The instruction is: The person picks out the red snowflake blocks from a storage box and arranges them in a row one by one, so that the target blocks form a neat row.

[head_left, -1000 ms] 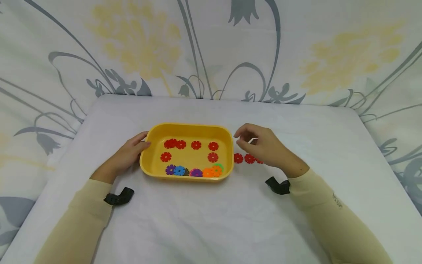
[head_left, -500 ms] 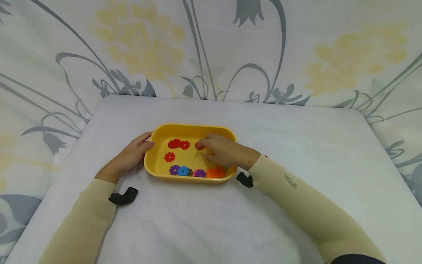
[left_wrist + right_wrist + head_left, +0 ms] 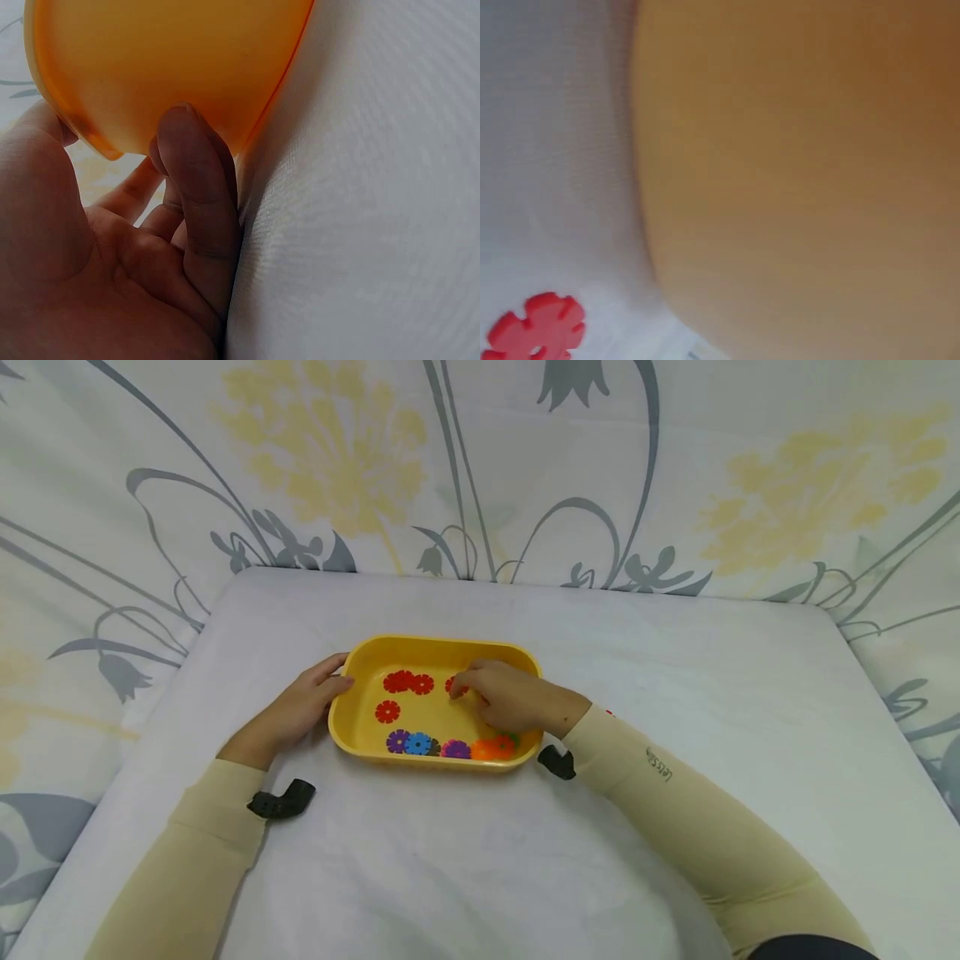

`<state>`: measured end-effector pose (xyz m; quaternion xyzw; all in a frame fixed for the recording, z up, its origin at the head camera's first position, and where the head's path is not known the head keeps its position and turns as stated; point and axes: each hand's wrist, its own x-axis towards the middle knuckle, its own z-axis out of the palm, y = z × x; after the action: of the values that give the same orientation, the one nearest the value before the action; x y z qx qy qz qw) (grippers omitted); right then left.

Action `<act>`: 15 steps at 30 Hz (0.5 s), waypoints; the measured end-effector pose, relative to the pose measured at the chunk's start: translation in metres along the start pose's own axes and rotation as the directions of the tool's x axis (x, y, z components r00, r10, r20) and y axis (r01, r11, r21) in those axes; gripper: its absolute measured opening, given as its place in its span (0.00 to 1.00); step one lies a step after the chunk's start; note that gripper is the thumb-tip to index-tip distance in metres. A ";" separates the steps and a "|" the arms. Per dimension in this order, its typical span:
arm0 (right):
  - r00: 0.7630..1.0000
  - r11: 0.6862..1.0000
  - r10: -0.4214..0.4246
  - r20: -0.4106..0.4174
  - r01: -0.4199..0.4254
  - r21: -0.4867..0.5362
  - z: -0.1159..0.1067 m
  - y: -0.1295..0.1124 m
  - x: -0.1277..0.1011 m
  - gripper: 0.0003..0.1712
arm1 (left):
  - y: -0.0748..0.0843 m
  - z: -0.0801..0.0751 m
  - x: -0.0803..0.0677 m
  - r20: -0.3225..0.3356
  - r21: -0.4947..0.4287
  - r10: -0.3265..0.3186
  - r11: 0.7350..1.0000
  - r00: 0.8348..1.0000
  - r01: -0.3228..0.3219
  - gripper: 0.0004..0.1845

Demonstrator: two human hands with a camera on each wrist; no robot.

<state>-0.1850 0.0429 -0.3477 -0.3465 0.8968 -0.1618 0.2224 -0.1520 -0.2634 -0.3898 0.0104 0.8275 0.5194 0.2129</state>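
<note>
A person's left hand (image 3: 303, 700) grips the left end of a yellow tray (image 3: 431, 720) lying on white cloth (image 3: 420, 843), while the right hand (image 3: 517, 695), well apart, reaches inside among colourful notched discs (image 3: 387, 712), fingers bent at a red disc (image 3: 450, 684), though whether they pinch it cannot be told.

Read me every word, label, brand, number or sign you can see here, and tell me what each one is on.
"Lets...": on the right sleeve; the letters after it are too small and blurred to read for sure.
No other writing can be made out: none on the visible parts of the tray, the pieces or the white cloth.
</note>
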 end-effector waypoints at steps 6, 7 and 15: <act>0.997 0.999 -0.002 -0.078 -0.001 -0.036 0.006 0.001 -0.001 0.17 | -0.001 -0.001 0.000 -0.007 0.007 0.001 1.000 1.000 -0.001 0.31; 0.996 0.999 0.006 -0.084 -0.011 -0.052 0.007 0.001 -0.001 0.17 | -0.001 -0.001 0.000 -0.007 0.007 0.001 1.000 1.000 -0.001 0.31; 0.998 0.998 0.008 -0.055 -0.011 -0.059 0.005 -0.001 -0.003 0.16 | -0.001 -0.001 0.000 -0.003 0.002 0.000 1.000 1.000 0.000 0.31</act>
<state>-0.1793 0.0434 -0.3508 -0.3441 0.9086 -0.1436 0.1880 -0.1526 -0.2643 -0.3902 0.0099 0.8282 0.5188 0.2118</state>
